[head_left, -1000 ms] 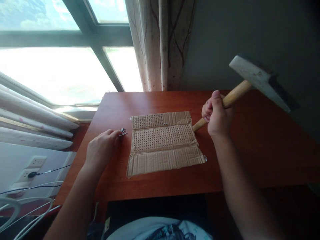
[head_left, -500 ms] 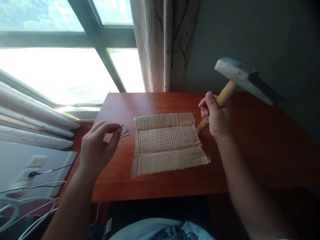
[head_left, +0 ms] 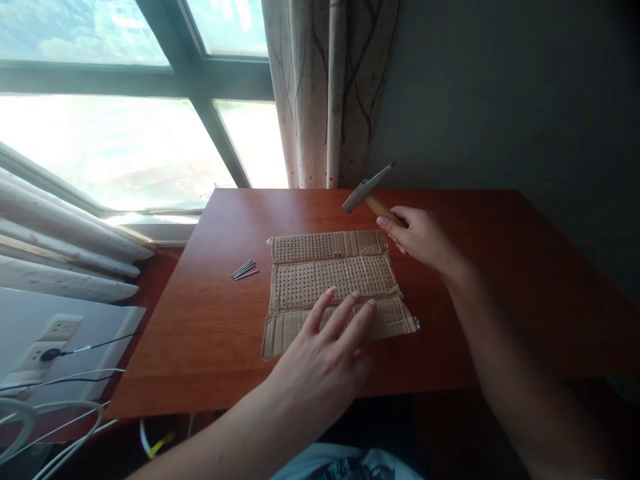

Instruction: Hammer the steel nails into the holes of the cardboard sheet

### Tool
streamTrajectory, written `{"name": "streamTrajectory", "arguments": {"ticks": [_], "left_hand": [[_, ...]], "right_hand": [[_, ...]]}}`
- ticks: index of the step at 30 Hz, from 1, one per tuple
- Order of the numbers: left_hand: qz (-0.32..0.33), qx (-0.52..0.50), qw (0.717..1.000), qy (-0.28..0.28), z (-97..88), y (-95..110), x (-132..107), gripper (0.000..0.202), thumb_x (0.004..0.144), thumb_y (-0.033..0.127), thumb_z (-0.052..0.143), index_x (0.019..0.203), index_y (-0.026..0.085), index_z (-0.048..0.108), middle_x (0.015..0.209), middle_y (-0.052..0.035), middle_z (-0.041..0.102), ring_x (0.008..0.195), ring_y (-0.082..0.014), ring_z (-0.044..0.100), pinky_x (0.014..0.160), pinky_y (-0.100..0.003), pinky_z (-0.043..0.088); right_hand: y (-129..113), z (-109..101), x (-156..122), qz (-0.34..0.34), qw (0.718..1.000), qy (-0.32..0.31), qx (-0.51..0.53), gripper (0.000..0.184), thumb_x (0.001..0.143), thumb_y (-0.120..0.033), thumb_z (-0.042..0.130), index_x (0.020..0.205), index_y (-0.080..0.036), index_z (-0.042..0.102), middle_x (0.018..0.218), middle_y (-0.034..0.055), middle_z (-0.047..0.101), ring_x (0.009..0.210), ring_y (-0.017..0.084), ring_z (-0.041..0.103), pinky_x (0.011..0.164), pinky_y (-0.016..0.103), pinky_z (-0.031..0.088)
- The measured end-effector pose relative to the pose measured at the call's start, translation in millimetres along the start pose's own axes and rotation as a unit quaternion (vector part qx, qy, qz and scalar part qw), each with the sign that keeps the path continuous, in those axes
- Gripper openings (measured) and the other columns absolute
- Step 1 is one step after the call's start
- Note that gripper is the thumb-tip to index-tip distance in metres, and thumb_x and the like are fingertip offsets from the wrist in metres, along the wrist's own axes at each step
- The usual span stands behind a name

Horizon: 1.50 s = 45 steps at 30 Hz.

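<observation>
Above the far right corner of the cardboard (head_left: 300, 283), the right hand (head_left: 423, 239) is closed around the handle of the hammer (head_left: 376, 205), whose head points up and away past the far edge. Half a second ago the hammer was raised higher, farther right, its head looming nearer the camera; it has since come lower and swung left. The left hand (head_left: 330, 353) has moved most: earlier it was pinched beside the nails (head_left: 243, 269), and now its fingers are spread over the near part of the cardboard. Its palm side is hidden, and whether the fingertips touch cannot be told. The nails lie bunched on the table (head_left: 215, 347), left of the cardboard and well apart from both hands. Rows of holes cover the cardboard's far and middle strips, and two small metal bits show in the far strip. The print on the shirt (head_left: 350, 463) is too partly seen to read. Farther out are the wall socket (head_left: 63, 327) with a black plug (head_left: 50, 355), the curtain (head_left: 310, 100) and the window (head_left: 125, 147).
</observation>
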<state>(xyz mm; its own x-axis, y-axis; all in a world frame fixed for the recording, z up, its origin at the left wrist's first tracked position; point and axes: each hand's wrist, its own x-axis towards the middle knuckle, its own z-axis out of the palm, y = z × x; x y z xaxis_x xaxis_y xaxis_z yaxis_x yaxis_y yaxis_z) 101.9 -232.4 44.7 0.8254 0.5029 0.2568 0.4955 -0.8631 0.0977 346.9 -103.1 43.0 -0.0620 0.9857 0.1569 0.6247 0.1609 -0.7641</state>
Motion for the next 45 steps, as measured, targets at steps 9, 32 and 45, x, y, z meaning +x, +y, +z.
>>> {"name": "streamTrajectory", "arguments": {"ticks": [9,32,45], "left_hand": [[-0.003,0.023,1.000,0.014,16.8,-4,-12,0.018,0.097,0.019,0.055,0.091,0.018,0.072,0.157,-0.0087,0.045,0.146,-0.0316,0.039,0.119,-0.055,0.033],[0.006,0.024,0.997,0.066,10.3,-15,-11,0.018,0.096,0.016,0.058,0.098,0.020,0.075,0.148,-0.0030,0.056,0.133,-0.0277,0.053,0.116,-0.051,0.037],[-0.004,0.021,0.998,0.062,14.4,-23,-11,0.017,0.097,0.016,0.057,0.090,0.019,0.073,0.146,-0.0044,0.058,0.131,-0.0271,0.055,0.115,-0.053,0.039]], "right_hand": [[20,1,-4,0.117,0.989,0.029,0.090,0.039,0.086,-0.053,0.066,0.073,-0.021,0.049,0.055,-0.0055,0.045,0.042,0.008,0.038,0.039,0.023,0.026],[10,20,-12,0.160,0.951,-0.021,0.262,0.028,0.075,-0.029,0.076,0.081,-0.021,0.050,0.056,-0.0095,0.046,0.037,0.003,0.033,0.032,0.017,0.022],[13,27,-7,0.154,0.947,-0.015,0.282,0.041,0.068,-0.037,0.085,0.079,-0.021,0.048,0.056,-0.0097,0.045,0.036,0.003,0.032,0.032,0.018,0.021]]}}
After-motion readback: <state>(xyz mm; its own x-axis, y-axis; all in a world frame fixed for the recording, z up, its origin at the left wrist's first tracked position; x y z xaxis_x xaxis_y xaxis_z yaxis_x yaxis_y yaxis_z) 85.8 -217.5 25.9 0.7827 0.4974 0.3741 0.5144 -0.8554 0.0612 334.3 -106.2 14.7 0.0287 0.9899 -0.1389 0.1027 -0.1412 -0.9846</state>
